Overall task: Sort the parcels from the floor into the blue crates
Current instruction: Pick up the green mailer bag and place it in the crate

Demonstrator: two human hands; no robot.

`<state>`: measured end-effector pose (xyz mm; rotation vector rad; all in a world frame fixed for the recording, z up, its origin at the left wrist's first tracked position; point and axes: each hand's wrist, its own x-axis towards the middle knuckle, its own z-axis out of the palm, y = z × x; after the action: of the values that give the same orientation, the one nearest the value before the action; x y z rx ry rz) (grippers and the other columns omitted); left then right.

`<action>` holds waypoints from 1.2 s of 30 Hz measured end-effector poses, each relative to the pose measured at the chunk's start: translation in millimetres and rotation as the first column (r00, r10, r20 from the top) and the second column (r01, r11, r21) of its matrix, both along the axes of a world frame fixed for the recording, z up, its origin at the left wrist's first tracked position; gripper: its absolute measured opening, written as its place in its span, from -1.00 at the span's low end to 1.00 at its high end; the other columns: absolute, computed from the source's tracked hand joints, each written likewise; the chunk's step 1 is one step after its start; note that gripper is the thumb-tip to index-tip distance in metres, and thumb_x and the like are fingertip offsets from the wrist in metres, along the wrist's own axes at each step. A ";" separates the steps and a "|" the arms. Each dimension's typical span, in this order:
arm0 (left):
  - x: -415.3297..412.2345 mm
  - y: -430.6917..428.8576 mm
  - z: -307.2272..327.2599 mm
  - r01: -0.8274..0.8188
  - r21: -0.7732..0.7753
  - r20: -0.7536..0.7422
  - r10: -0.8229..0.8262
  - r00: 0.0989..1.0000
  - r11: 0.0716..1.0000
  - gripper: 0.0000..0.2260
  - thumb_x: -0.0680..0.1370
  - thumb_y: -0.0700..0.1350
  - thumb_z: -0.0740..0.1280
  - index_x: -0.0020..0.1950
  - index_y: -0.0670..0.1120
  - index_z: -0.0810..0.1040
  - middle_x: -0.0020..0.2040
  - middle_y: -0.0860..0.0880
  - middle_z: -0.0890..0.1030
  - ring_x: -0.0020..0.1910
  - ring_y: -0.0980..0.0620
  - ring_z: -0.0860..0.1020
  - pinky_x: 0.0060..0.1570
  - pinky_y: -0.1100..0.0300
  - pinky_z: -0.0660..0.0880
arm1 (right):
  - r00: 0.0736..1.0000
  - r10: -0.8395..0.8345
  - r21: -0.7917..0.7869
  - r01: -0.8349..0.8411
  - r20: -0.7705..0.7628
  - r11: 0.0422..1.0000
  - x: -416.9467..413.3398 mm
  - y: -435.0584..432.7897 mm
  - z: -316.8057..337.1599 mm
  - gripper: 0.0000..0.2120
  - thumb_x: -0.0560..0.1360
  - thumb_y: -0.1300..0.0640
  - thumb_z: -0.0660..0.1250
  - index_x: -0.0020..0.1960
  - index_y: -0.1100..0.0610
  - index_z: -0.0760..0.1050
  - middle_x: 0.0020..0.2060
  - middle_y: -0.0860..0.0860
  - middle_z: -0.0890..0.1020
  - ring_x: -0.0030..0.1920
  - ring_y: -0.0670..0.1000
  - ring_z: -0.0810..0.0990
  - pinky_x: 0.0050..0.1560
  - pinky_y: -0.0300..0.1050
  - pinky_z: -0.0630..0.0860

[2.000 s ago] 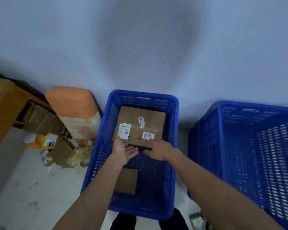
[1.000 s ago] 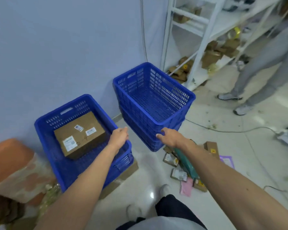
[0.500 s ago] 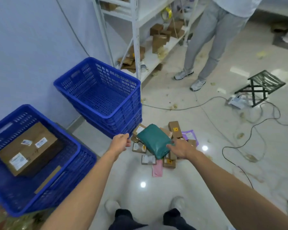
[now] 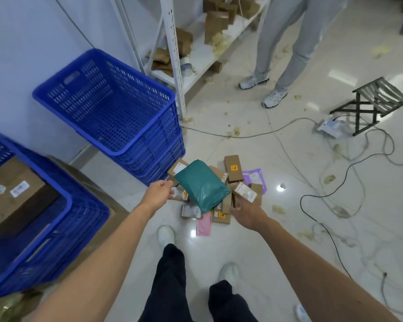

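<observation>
The parcels lie in one loose heap on the floor [image 4: 289,240] just ahead of the person's shoes, at about the centre of the view. On top sits a green poly mailer [image 4: 201,185], and around and under it are small brown boxes, among them a labelled box [image 4: 233,168] at its 2 o'clock, a pink mailer [image 4: 204,225] at its 6 o'clock and a purple mailer [image 4: 254,176] at its 3 o'clock.

The left hand [image 4: 159,194] hovers at the mailer's 9 o'clock, fingers loosely curled and empty. The right hand [image 4: 247,211] reaches in at its 4 o'clock, part open; a small box [image 4: 244,191] sits at its fingertips, but whether it is gripped I cannot tell.

The risks look plain. The green mailer is slick and limp, so a one-sided pinch could let it sag and slide out. Lifting it may also drag the boxes leaning on it and scatter the heap. Cables [image 4: 312,198] trail across the floor at 3 o'clock, a likely snag for feet when turning to the crates.

Counts: two blue crate stacks, the far crate [image 4: 116,96] at 10 o'clock empty, the near crate [image 4: 79,205] at 8 o'clock holding one large carton [image 4: 16,194]. The heap shows three mailers and roughly eight small boxes, some hidden.
</observation>
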<state>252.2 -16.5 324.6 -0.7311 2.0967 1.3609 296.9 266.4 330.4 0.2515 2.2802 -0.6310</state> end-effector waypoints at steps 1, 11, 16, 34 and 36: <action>-9.6 0.5 -6.7 0.013 -0.002 0.001 -0.013 1.000 1.000 -0.73 0.66 0.01 0.19 0.19 -0.12 0.55 0.03 -0.06 0.65 -0.01 0.02 0.64 0.20 -0.02 0.52 | 1.000 -0.010 0.003 0.010 0.017 1.000 -4.2 -1.4 -4.9 -0.54 0.62 -0.07 0.17 0.43 0.15 0.38 0.27 0.18 0.54 0.25 0.23 0.52 0.26 0.09 0.47; -133.3 -1.2 -105.8 0.342 -0.050 0.117 -0.335 0.935 0.938 -0.71 0.65 0.03 0.18 0.19 -0.10 0.58 0.05 -0.07 0.66 0.04 -0.02 0.63 0.24 -0.10 0.52 | 0.949 -0.292 0.078 0.284 0.123 0.956 -45.1 -17.5 -104.4 -0.64 0.64 -0.06 0.13 0.30 0.13 0.44 0.22 0.15 0.59 0.18 0.18 0.55 0.00 -0.09 0.36; -181.1 4.9 -189.2 0.544 -0.128 0.154 -0.525 0.837 0.829 -0.76 0.66 0.03 0.18 0.19 -0.02 0.57 0.13 -0.06 0.63 0.13 -0.06 0.58 0.24 -0.08 0.50 | 0.861 -0.464 0.055 0.464 0.207 0.884 -62.7 -25.5 -201.2 -0.68 0.63 -0.08 0.15 0.26 0.07 0.44 0.18 0.09 0.58 -0.04 0.04 0.45 -0.04 -0.11 0.34; -262.4 12.1 -503.4 0.492 -0.356 0.208 -0.446 0.870 0.794 -0.09 0.31 0.48 0.36 0.53 0.02 0.29 0.47 -0.06 0.41 0.36 -0.16 0.47 0.30 -0.15 0.45 | 0.339 -0.820 -0.201 0.940 0.462 0.275 -117.2 -45.0 -531.7 -0.67 0.54 0.02 0.37 0.27 0.02 0.42 0.00 -0.12 0.60 -0.05 -0.06 0.58 -0.21 -0.14 0.52; -265.4 15.4 -516.4 0.522 -0.338 0.239 -0.465 0.852 0.783 0.01 0.19 0.51 0.40 0.50 0.00 0.31 0.43 -0.06 0.44 0.33 -0.16 0.48 0.30 -0.18 0.47 | 0.264 -0.822 -0.215 0.961 0.505 0.176 -119.8 -45.3 -538.7 -0.65 0.51 0.00 0.40 0.24 0.01 0.42 0.08 -0.07 0.60 0.03 0.00 0.59 -0.08 -0.05 0.55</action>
<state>-13.2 -1.2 -191.8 -0.3576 2.2519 0.5878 177.1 221.1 -208.3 1.4459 1.3380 -1.6471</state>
